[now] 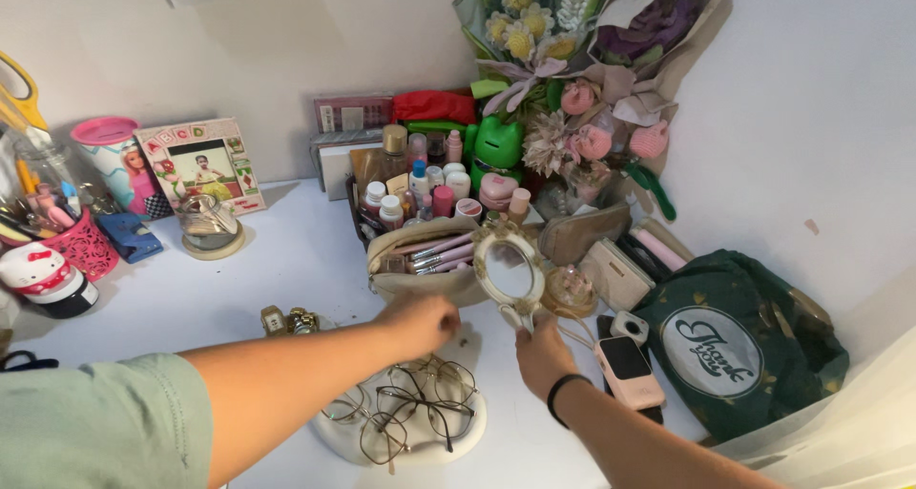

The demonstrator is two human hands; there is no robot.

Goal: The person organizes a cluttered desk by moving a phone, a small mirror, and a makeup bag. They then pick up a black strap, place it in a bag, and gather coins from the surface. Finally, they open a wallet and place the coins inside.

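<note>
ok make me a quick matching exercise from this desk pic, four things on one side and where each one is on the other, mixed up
Things:
1. hand mirror
2. eyeglasses
3. photo frame
4. green bag

Places:
A. far left, leaning at the wall beside a pink cup
B. piled on a white tray near the front edge
C. upright in the right hand
D. lying at the right, by the corner wall

Pairs: 1-C, 2-B, 3-A, 4-D

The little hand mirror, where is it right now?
Head view, centre: the hand mirror is upright in the right hand, just right of the beige brush pouch.
</note>
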